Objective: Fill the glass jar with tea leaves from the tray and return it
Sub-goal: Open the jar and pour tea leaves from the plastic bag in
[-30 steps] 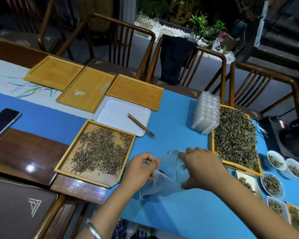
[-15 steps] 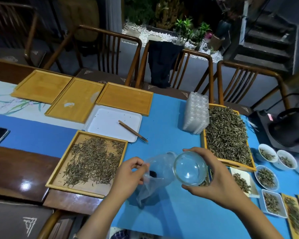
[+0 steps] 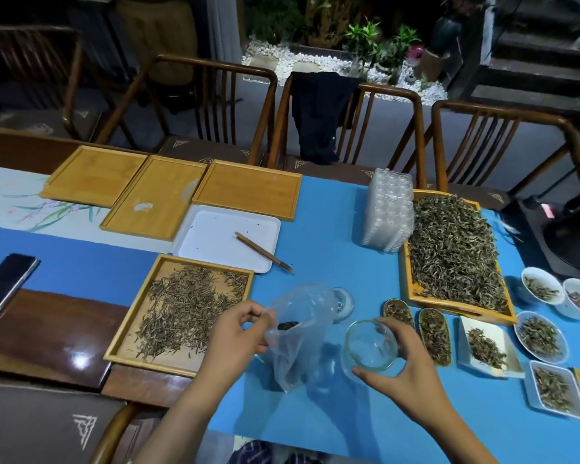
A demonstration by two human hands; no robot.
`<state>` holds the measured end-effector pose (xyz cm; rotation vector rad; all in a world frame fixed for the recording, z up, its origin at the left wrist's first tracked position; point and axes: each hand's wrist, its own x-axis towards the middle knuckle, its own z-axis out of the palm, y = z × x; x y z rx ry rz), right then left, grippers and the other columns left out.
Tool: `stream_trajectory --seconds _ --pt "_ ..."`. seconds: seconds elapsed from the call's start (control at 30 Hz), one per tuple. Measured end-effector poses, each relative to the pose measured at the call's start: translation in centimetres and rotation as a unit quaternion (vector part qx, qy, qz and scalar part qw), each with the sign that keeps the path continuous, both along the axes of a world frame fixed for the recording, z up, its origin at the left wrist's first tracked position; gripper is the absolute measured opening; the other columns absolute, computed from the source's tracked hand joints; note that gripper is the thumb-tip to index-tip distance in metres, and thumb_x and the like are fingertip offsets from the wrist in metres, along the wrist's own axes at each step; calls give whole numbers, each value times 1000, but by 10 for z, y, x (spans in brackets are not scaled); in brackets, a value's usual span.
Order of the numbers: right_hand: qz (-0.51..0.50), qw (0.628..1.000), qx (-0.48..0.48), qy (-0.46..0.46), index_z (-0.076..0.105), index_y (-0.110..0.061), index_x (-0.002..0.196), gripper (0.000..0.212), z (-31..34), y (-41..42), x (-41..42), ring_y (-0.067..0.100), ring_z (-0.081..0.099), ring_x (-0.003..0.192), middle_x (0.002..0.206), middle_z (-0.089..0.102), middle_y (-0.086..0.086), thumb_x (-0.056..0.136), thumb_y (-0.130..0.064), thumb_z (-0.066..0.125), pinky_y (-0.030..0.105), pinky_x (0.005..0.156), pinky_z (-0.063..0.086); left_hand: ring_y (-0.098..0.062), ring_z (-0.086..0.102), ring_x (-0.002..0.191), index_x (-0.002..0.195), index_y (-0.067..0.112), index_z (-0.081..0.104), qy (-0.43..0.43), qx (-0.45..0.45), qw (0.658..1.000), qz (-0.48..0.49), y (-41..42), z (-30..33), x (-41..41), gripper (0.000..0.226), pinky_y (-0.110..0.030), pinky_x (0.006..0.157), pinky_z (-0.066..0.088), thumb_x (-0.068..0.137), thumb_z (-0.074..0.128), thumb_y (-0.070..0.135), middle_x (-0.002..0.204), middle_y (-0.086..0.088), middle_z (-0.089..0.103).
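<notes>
My right hand (image 3: 403,370) grips a small clear glass jar (image 3: 370,344) just above the blue mat, its open mouth facing up and towards me; the jar looks empty. My left hand (image 3: 236,333) pinches the rim of a clear plastic bag (image 3: 298,333) holding a little dark tea. Just behind the bag lies what looks like a glass lid (image 3: 344,303). To the left sits a bamboo tray (image 3: 129,336) spread with thin tea leaves. A fuller bamboo tray (image 3: 416,293) heaped with tea leaves stands at the right.
A white tray (image 3: 215,236) with a wooden stick (image 3: 263,252) lies behind the left tray; three empty bamboo trays (image 3: 248,189) stand beyond. A stack of clear plastic containers (image 3: 387,212), several small dishes of tea (image 3: 538,336), a phone (image 3: 5,284) and a dark kettle (image 3: 573,236) ring the mat.
My right hand has turned the jar mouth-up and lowered it to the right of the bag. My left hand has kept hold of the bag. The camera has panned slightly.
</notes>
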<state>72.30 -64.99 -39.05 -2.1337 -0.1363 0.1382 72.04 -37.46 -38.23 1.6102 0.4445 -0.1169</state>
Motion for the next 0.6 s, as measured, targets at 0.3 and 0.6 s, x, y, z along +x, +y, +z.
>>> stream_trajectory --seconds 0.3,0.6 --pt "-28 998 9 51 49 -34 118 74 -69 6 4 -10 48 111 121 53 -17 58 -15 89 14 84 43 -11 60 51 69 12 60 6 3 1000 20 2 0 -5 27 -22 51 51 96 65 12 74 -14 57" --pt "28 995 -80 59 43 -22 132 90 -61 -1 15 10 42 123 127 48 -7 56 -42 87 35 104 37 -8 59 53 80 1 63 13 -2 1000 19 -3 0 -5 20 -19 52 50 95 66 13 74 -12 61"
